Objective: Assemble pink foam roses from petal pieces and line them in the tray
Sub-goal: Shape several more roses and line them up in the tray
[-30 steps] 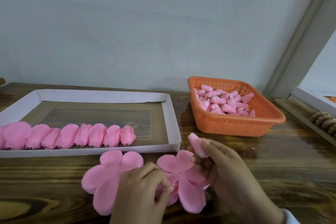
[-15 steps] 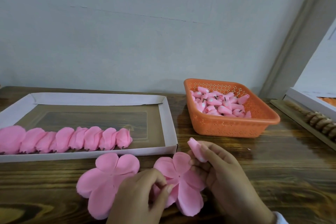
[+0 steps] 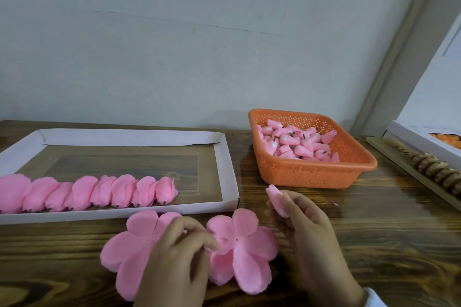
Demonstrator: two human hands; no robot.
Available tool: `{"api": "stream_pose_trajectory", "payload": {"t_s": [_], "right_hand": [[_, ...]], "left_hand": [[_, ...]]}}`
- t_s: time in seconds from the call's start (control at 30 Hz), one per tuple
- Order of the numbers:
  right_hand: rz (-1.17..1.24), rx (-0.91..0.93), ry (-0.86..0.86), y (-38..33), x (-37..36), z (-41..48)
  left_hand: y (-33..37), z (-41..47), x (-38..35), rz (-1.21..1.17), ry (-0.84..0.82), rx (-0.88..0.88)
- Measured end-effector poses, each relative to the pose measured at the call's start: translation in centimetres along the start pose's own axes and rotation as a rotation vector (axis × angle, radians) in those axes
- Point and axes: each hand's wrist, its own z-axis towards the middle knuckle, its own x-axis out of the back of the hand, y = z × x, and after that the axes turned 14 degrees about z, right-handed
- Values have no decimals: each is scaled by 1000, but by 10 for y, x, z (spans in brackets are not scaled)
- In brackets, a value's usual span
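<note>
Two flat pink five-lobed petal pieces lie on the wooden table in front of the tray: a larger petal piece (image 3: 129, 249) on the left and a smaller petal piece (image 3: 247, 254) on the right. My left hand (image 3: 179, 257) pinches the smaller piece near its centre. My right hand (image 3: 306, 232) holds a pink rosebud core (image 3: 275, 197) upright between thumb and fingers, just above the smaller piece. A row of finished pink roses (image 3: 84, 193) lies along the front of the white cardboard tray (image 3: 224, 164).
An orange perforated basket (image 3: 311, 174) holding several pink bud cores stands right of the tray. A white box (image 3: 421, 137) and a wooden strip with brown ring-shaped items (image 3: 439, 172) sit at the far right. A pale wall rises behind the table.
The view has shifted slightly. My left hand's pinch has moved a little toward the smaller petal piece's centre. My right hand keeps the bud core in about the same place.
</note>
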Motion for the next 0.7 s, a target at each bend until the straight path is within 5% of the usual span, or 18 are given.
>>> {"api": "stream_pose_trajectory", "payload": {"t_s": [0.17, 0.47, 0.7], "right_hand": [[-47, 33, -12, 2, 0, 0], [-125, 143, -57, 3, 3, 0], [-80, 77, -140, 4, 2, -3]], "left_hand": [[4, 3, 7, -187, 151, 276], [10, 3, 8, -612, 3, 827], [11, 1, 9, -416, 33, 800]]}}
